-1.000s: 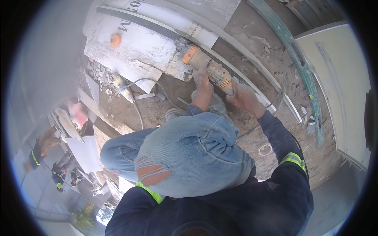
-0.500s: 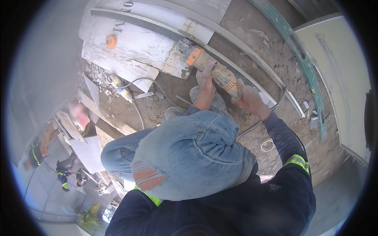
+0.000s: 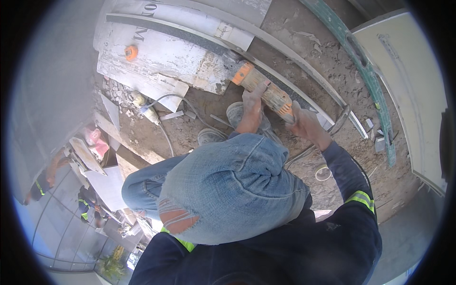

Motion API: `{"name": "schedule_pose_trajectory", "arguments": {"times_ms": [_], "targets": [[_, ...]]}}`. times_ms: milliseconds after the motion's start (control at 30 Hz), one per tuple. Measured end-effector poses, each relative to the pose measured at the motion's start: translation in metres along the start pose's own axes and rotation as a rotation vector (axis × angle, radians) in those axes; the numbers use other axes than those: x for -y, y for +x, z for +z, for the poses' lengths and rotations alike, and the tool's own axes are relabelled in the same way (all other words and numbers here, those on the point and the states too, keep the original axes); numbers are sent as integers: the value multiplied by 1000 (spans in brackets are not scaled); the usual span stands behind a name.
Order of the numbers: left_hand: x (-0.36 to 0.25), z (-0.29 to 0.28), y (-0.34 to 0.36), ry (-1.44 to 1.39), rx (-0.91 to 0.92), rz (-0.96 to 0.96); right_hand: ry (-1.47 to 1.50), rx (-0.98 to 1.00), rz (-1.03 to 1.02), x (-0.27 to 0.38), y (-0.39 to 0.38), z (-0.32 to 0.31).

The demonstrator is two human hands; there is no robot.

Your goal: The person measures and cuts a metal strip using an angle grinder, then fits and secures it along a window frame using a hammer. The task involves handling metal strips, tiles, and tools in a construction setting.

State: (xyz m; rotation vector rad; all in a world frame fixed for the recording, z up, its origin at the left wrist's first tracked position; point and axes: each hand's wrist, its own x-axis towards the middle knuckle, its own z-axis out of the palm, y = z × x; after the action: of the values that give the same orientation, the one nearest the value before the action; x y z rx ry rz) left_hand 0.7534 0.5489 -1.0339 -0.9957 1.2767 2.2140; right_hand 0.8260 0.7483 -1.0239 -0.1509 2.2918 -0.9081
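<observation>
My left hand (image 3: 252, 102) is closed around the middle of a dusty orange power tool (image 3: 275, 99), likely an angle grinder, and my right hand (image 3: 305, 124) grips its rear end. The tool's head (image 3: 235, 61) is at a long dark strip with a pale edge (image 3: 190, 34); whether it touches is unclear. Beneath the strip lies a dusty white board (image 3: 166, 64) with an orange tape measure (image 3: 131, 52) on it. A grey cord (image 3: 179, 99) curves below the board to another pale power tool (image 3: 145, 104). My bent jeans-covered knees are below my hands.
A green level-like bar (image 3: 359, 61) and cream panel (image 3: 394, 80) lie at the right, a roll of tape (image 3: 323, 173) below them. Rubble (image 3: 118, 85) and offcuts cover the dirt floor. At the lower left are stacked boards (image 3: 104, 187) and two other people (image 3: 88, 204) (image 3: 42, 183).
The power tool and both my hands have moved right and slightly down along the strip. The other people at the lower left have shifted.
</observation>
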Motion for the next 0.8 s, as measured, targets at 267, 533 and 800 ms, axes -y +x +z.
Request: {"name": "schedule_pose_trajectory", "arguments": {"times_ms": [267,533,800], "targets": [[18,-5,1,-35,53,-21,-47,-104,-45,-5,-15,3],[-40,-14,37,-48,-55,104,-3,-135,-169,33,51,-16],[-48,-20,39,-53,3,85,-22,1,-58,43,63,-23]]}}
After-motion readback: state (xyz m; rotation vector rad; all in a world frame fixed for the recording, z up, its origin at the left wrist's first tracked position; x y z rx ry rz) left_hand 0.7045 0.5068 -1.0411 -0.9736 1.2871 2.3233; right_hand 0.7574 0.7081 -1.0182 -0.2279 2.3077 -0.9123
